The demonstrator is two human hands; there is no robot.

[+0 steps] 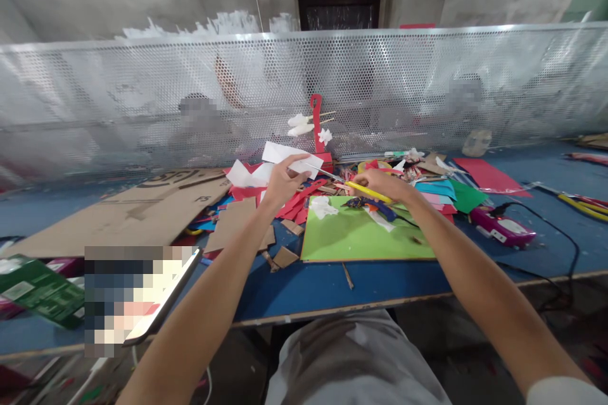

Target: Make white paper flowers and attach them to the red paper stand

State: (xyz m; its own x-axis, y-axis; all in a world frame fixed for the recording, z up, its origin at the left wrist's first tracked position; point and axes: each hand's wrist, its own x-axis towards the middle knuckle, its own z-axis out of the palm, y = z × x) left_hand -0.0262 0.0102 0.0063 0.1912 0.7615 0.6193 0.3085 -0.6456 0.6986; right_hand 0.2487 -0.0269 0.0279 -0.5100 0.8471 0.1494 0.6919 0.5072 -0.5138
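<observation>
Between the fingers of my left hand [285, 182] is a sheet of white paper [289, 155], held up over the pile of scraps. My right hand [384, 183] grips a pair of scissors with yellow handles [368, 191]. Their metal blades point left and reach the paper's right end; whether they are parted I cannot tell. Below my right hand a blue glue gun [375, 205] lies on a lime green sheet [365, 240], near a crumpled white scrap [323, 207]. Behind the paper stands a red cut-out [317, 123] with white flower-like pieces attached.
Flat cardboard [128, 215] lies at the left, behind a tablet [164, 297] and a green box [40, 291]. At the right are a purple device [503, 228] with a black cord, red paper [489, 176] and yellow-handled pliers [582, 205]. A perforated metal panel [266, 88] runs along the back.
</observation>
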